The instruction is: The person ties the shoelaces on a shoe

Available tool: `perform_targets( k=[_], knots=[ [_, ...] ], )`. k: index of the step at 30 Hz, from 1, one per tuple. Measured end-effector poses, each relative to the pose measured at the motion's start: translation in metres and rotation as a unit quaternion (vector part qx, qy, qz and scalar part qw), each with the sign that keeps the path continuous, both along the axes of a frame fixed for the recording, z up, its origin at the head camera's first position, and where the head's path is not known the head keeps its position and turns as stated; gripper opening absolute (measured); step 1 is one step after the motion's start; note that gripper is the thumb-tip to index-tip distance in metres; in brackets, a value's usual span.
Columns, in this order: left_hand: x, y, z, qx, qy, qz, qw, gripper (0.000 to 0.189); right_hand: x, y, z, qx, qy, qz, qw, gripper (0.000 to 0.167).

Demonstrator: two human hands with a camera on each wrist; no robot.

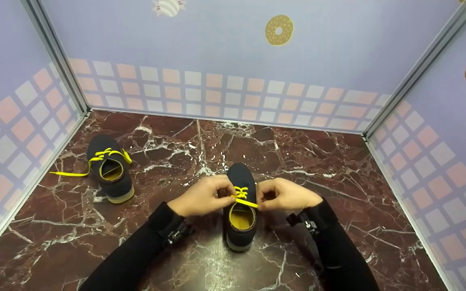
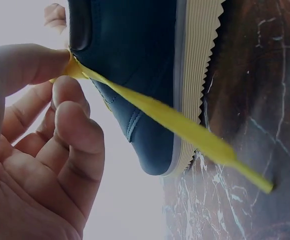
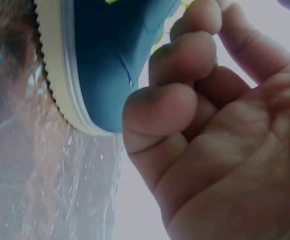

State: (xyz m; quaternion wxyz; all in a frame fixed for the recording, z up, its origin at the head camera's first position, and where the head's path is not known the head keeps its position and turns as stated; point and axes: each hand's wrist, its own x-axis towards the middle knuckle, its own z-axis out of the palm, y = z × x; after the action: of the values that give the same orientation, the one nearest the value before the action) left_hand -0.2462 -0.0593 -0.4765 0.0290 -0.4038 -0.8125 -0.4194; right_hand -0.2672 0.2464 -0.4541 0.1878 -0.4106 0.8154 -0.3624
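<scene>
A dark canvas shoe [image 1: 241, 173] with a pale ridged sole [image 2: 197, 65] stands upright between the two hands, its toe pointing away. Its yellow shoelace [image 1: 246, 201] crosses above the shoe opening from one hand to the other. On the left, the left hand [image 1: 205, 196] pinches the lace between thumb and forefinger, and a loose lace end [image 2: 185, 127] hangs down past the shoe's side. The right hand [image 1: 287, 195] pinches the lace at the shoe's right edge. Its other fingers [image 3: 160, 110] are curled beside the shoe, and its fingertips are partly hidden in the right wrist view.
Another dark shoe [image 1: 107, 167] stands at the left, with a yellow lace [image 1: 71, 174] trailing onto the brown marbled floor [image 1: 168, 250]. Patterned panels enclose the floor at the back [image 1: 217, 52], left [image 1: 6, 121] and right [image 1: 439, 133].
</scene>
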Motion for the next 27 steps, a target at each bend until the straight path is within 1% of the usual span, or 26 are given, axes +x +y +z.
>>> perform_targets(
  k=[7, 11, 15, 18, 21, 27],
  knots=[
    [0.0, 0.001, -0.002, 0.0, 0.0, 0.003, 1.0, 0.006, -0.007, 0.009, -0.004, 0.018, -0.022, -0.011, 0.9995, 0.011],
    [0.0, 0.001, -0.003, -0.001, -0.004, 0.005, 1.0, 0.006, -0.008, 0.01, -0.007, 0.039, -0.01, -0.019, 0.999, 0.009],
    [0.0, 0.001, -0.003, -0.001, -0.01, 0.006, 0.9999, 0.007, -0.008, 0.007, -0.008, 0.046, 0.003, -0.029, 0.9985, 0.005],
    [0.0, 0.002, -0.003, -0.002, -0.014, 0.006, 0.9999, 0.007, -0.006, 0.003, -0.008, 0.035, 0.007, -0.048, 0.9982, 0.012],
    [0.0, 0.002, -0.004, -0.001, -0.014, 0.004, 0.9999, 0.007, -0.003, -0.003, -0.008, 0.015, 0.025, -0.059, 0.9978, 0.019],
    [0.0, 0.0, -0.003, 0.001, -0.013, -0.004, 0.9999, 0.009, 0.003, -0.015, -0.009, -0.019, 0.065, -0.047, 0.9966, 0.018]
  ],
)
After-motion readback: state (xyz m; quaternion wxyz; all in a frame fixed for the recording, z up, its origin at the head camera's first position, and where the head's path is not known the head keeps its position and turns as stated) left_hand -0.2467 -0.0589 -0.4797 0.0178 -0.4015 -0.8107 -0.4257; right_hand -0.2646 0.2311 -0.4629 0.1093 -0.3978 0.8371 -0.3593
